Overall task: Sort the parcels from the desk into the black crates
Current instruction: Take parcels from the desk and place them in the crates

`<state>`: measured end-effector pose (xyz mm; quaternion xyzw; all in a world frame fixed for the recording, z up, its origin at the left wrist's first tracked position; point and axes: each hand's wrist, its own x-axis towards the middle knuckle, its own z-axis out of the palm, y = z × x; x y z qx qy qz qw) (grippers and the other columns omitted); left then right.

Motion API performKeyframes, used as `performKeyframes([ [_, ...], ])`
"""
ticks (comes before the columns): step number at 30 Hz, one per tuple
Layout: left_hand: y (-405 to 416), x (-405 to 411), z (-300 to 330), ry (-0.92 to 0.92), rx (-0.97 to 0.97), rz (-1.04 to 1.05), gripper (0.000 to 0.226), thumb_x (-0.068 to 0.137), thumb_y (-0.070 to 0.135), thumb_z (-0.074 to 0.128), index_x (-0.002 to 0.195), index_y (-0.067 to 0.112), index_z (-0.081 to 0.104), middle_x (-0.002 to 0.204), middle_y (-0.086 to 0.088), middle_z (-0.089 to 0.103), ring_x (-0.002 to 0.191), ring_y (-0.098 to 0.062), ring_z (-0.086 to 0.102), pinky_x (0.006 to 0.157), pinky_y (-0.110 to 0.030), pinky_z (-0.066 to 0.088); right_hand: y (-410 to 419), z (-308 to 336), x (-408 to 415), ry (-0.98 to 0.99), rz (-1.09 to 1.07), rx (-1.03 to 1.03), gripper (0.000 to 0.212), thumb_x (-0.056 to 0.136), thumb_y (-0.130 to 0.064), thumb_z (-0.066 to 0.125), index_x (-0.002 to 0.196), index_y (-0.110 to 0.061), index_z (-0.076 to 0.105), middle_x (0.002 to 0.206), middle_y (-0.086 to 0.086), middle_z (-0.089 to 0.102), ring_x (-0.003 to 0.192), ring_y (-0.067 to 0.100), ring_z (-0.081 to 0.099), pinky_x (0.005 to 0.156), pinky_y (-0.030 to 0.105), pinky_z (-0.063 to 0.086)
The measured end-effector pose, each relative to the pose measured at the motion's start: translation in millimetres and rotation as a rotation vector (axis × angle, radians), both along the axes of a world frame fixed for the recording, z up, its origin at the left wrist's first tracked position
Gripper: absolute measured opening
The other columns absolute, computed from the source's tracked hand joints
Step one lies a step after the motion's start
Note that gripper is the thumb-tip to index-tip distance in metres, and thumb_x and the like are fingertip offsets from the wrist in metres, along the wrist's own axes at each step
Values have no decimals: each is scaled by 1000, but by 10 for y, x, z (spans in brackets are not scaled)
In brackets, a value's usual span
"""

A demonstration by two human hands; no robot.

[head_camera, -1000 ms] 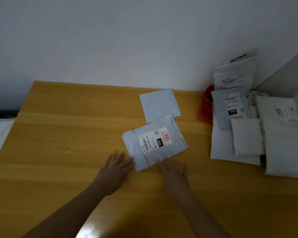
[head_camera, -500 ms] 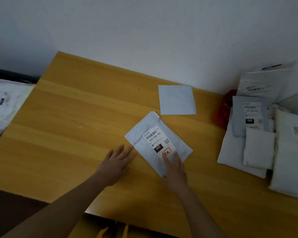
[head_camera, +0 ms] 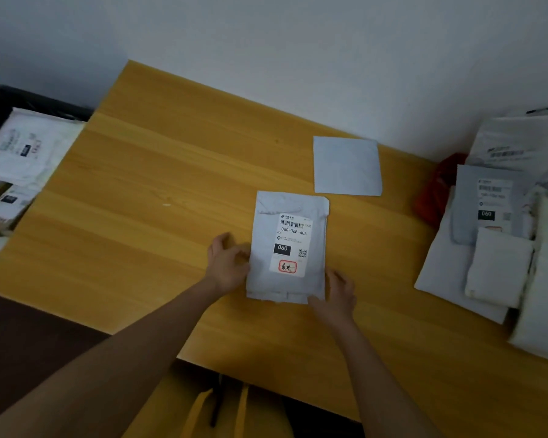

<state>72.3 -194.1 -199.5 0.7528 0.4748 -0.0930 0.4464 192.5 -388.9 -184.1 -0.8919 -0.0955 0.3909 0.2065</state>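
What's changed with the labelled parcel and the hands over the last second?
The grey labelled parcel turned from askew to square-on. The left hand and right hand, earlier flat at its near edge, now grip its sides. The blank envelope and the parcel pile stayed put.

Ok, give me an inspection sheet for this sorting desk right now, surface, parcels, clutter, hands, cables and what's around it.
Surface: wooden desk, against a white wall.
Job's things: grey labelled parcel marked 060, flat on the desk; pile of parcels at the right end; black crate off the left end with parcels inside.
Clutter: blank grey envelope beyond the labelled parcel; red bag beside the pile.
Grippers: left hand grips the parcel's left edge; right hand grips its lower right corner.
Cables: nothing seen.
Surroundings: dark floor at lower left; yellow object under the desk edge.
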Motion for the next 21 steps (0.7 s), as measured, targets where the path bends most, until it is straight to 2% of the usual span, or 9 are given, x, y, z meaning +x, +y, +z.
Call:
performKeyframes([
  [3,-29,3,-23,17,-37,16,15,89,18,69,102,13,73,161,-8,8,147,-29,6,115,-29,14,38,-29,20,-4,-96,19,67,85,-17,67,145,-23,39,153,7,19,141,27,24,119,36,18],
  [6,-90,10,-67,37,-9,-20,13,86,23,72,97,14,73,163,-7,0,149,-27,0,116,-28,11,81,-125,110,43,-246,20,51,89,-27,67,136,-25,47,147,10,25,135,32,32,115,38,28],
  [8,-129,20,-97,66,20,-43,10,85,27,74,88,19,69,164,-6,-7,150,-26,-7,119,-31,7,100,-205,182,64,-293,11,35,90,-34,66,122,-26,55,138,10,32,126,33,41,111,43,36],
  [11,-177,44,-110,89,42,-50,17,84,29,75,80,21,60,163,-3,-13,150,-25,-13,120,-37,4,111,-280,272,94,-332,7,17,89,-37,66,100,-25,62,126,4,39,112,27,52,101,42,47],
  [13,-192,56,-103,99,46,-50,18,84,30,74,80,22,59,163,-4,-14,150,-26,-15,121,-38,3,86,-306,328,171,-391,71,11,88,-34,69,91,-25,63,125,3,48,107,24,57,87,41,55],
  [14,-193,56,-94,100,44,-54,17,84,30,74,80,23,59,163,-4,-14,150,-26,-15,121,-38,2,60,-303,347,226,-422,120,9,89,-30,69,89,-24,63,124,6,56,104,24,60,72,37,56],
  [16,-176,50,-69,75,26,-60,13,87,30,71,81,25,61,163,-7,-13,150,-28,-14,121,-38,2,3,-201,362,331,-480,228,9,93,-21,67,92,-16,60,115,10,65,88,23,62,49,27,45],
  [18,-121,37,-20,9,-21,-41,8,88,26,71,83,24,65,163,-10,-4,150,-28,-7,120,-36,6,-62,-39,314,411,-525,304,7,95,-14,64,92,-13,58,105,6,67,81,19,62,53,26,47],
  [21,28,-54,96,-118,-78,27,18,86,14,73,74,21,63,157,-8,20,146,-28,14,117,-35,18,-105,124,145,476,-514,374,15,93,-8,65,83,-13,55,97,1,66,88,18,64,78,41,54],
])
